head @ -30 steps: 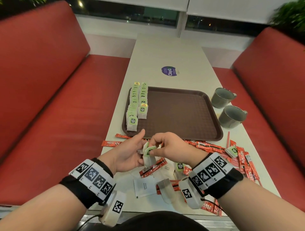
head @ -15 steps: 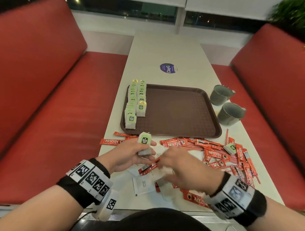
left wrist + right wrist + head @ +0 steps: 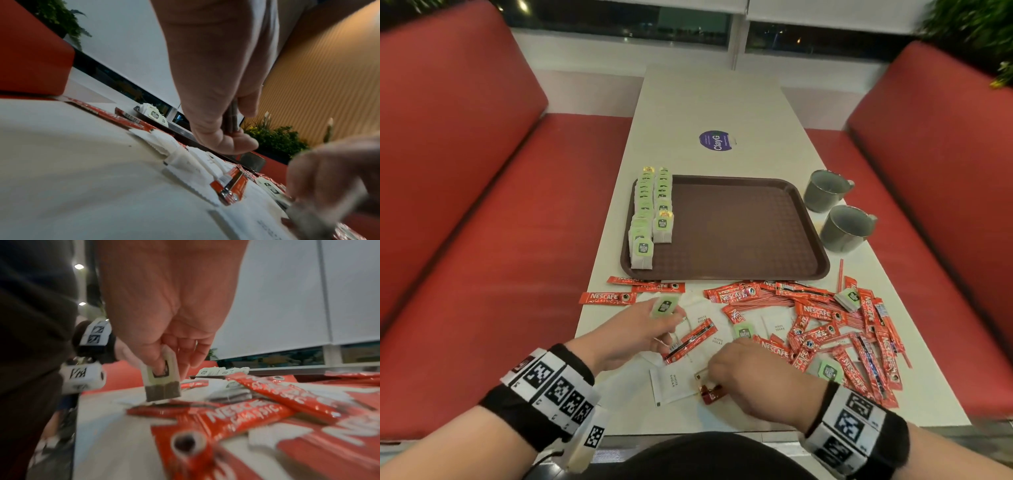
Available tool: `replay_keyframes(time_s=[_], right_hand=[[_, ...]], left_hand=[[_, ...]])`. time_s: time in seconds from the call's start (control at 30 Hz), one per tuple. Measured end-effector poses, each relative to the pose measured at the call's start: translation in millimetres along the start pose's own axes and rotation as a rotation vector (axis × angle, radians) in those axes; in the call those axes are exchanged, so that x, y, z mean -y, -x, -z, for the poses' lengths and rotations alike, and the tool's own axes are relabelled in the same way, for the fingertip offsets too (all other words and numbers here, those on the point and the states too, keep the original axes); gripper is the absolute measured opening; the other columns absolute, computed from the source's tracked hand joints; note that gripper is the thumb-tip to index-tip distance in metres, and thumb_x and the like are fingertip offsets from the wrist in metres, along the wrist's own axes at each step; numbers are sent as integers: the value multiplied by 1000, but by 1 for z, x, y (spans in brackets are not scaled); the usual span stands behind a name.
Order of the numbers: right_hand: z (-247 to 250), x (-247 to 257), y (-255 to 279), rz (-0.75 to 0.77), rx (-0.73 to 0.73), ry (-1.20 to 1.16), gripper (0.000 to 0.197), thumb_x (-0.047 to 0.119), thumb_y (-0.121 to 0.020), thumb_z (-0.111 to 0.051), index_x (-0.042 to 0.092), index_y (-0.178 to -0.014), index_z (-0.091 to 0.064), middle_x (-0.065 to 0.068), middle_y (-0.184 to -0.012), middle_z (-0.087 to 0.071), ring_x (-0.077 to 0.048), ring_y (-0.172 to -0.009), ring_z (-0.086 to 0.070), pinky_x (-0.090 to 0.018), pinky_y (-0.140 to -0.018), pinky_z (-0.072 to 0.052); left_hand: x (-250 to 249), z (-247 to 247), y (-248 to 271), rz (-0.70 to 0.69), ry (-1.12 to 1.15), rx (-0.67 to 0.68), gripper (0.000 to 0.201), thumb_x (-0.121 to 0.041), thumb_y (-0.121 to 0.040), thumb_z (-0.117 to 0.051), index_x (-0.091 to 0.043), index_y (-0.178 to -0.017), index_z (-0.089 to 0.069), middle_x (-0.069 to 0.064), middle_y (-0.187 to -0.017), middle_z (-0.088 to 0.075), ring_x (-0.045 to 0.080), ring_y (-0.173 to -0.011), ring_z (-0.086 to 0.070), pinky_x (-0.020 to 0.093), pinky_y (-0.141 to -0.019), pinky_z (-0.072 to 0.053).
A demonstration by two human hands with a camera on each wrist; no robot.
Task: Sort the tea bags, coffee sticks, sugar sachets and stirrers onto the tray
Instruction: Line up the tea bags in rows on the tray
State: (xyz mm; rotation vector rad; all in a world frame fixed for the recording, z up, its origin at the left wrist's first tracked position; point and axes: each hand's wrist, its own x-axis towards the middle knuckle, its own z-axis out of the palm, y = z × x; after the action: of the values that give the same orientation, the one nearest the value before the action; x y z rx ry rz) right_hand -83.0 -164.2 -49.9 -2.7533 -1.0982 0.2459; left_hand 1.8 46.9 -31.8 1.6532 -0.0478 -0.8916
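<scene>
Two hands are working just in front of the tray [image 3: 722, 275]. Left hand [image 3: 633, 332] is pinching a tea bag [image 3: 663, 306] w/ fingertips. Right hand [image 3: 753, 373] is pinching another tea bag [image 3: 162, 378].

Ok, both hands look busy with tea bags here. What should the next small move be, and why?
Probably lift the right hand and its pinched tea bag clear of the table, toward the green-tagged tea bag that the left hand holds. Only tea bag rows stand on the tray, so both likely go there next.
</scene>
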Motion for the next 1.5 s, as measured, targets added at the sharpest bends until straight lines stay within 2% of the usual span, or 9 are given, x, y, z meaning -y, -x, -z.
replay_keyframes(time_s=[0.23, 0.33, 0.43, 0.6, 0.7, 1.0, 1.23, 1.4, 1.5], right_hand=[[47, -2, -22, -239, -234, -485, 11, 13, -88, -61, 12, -94, -71, 1, -87, -68, -15, -84, -58, -30, -78, -47], [57, -2, -28, -322, -276, -619, 11, 12, -86, -66, 16, -97, -68, 10, -84, -64, -2, -78, -56, -18, -74, -45], [62, -20, -25, -505, -357, -525, 15, 20, -87, -67, 19, -101, -64, 11, -89, -62, -3, -83, -57, -17, -77, -46], [51, -38, -9, -797, 167, -106, 35, 42, -83, -61, 21, -111, -61, 3, -111, -60, -18, -104, -55, -37, -90, -48], [38, -34, -11, -833, 281, -10, 48, 51, -81, -59, 19, -117, -55, 0, -119, -54, -22, -114, -48, -43, -98, -42], [30, -41, -17, -907, 201, -169, 45, 42, -77, -70, 23, -114, -55, 2, -121, -50, -19, -110, -49, -40, -95, -45], [33, -45, -16, -918, 113, -333, 13, 26, -82, -66, 26, -76, -55, 8, -85, -58, -18, -89, -57, -38, -87, -43], [44, -49, -9, -935, 17, -476, 11, 23, -87, -65, 21, -96, -70, 3, -93, -65, -18, -82, -62, -38, -76, -54], [46, -52, -4, -914, -23, -474, 13, 24, -90, -59, 24, -80, -67, 4, -79, -62, -15, -70, -55, -34, -70, -47]], left_hand=[[-15, -18, 2, -179, -652, 205, 24, -33, -77, -76, -24, -94, -62, -10, -90, -62, 3, -81, -56, 20, -77, -44], [-17, -24, 2, -144, -527, 187, 16, -30, -87, -67, -18, -79, -60, -4, -73, -59, 8, -67, -54, 22, -67, -46], [-16, -21, -1, -82, -307, 111, 19, -30, -90, -63, -11, -91, -66, 4, -77, -62, 15, -71, -58, 33, -73, -51], [-11, -10, -2, -7, -56, 37, 18, -11, -88, -66, -13, -106, -63, 9, -86, -65, 21, -80, -63, 32, -73, -57], [-9, -10, -1, 57, 92, 36, 21, -5, -89, -63, -7, -110, -60, 8, -80, -63, 20, -74, -61, 29, -63, -54], [-3, -10, -6, 139, 151, 8, 28, -1, -86, -64, -6, -113, -59, 12, -82, -65, 18, -75, -62, 27, -63, -48], [-4, -16, -4, 136, 231, -5, 33, -1, -83, -68, -9, -114, -58, 13, -100, -63, 20, -85, -64, 25, -65, -51], [-11, -23, -7, 144, 292, -8, 35, 0, -84, -66, -10, -116, -57, 18, -109, -64, 21, -90, -63, 25, -68, -51], [-15, -31, -10, 147, 282, 20, 33, 1, -86, -64, -10, -116, -56, 17, -106, -64, 20, -90, -62, 24, -71, -50]])
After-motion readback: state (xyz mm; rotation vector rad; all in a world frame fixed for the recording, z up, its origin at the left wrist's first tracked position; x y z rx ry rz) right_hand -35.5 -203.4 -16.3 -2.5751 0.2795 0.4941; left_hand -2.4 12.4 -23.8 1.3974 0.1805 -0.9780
